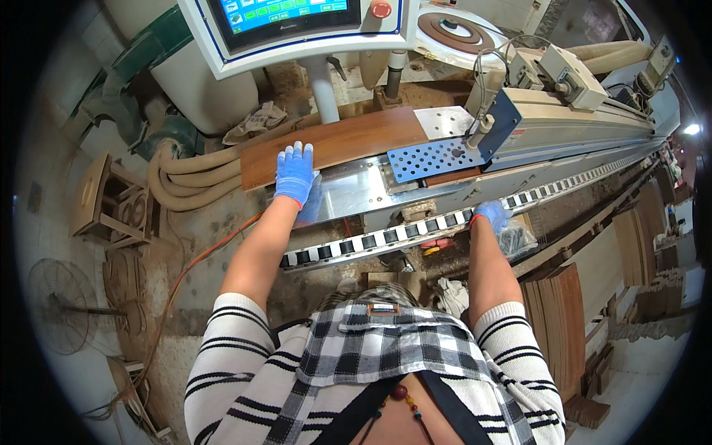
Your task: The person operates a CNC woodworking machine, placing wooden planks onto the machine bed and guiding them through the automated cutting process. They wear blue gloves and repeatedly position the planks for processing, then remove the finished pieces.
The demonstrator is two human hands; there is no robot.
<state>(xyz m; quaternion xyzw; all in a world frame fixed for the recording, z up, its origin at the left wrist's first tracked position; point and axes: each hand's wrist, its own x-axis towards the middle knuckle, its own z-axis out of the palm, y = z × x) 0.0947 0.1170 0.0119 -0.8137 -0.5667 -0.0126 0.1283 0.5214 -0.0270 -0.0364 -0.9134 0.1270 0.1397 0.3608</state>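
Note:
My left hand (294,173), in a blue glove, lies palm down with fingers apart on the near edge of a long brown wooden board (352,130) on the machine's steel bed (348,196). My right hand (491,215), also gloved, is low at the machine's front side by the roller rail (389,236); I cannot make out whether its fingers grip anything. A blue perforated plate (423,161) and a metal plate with holes (441,122) sit at the board's right, beside the beam (567,122).
A control screen on a white panel (278,15) stands above the board. Hoses (178,189), a wooden stool (111,193), a fan (63,297) and an orange cable (196,263) are at left. Stacked panels (556,326) stand at right, close to my right arm.

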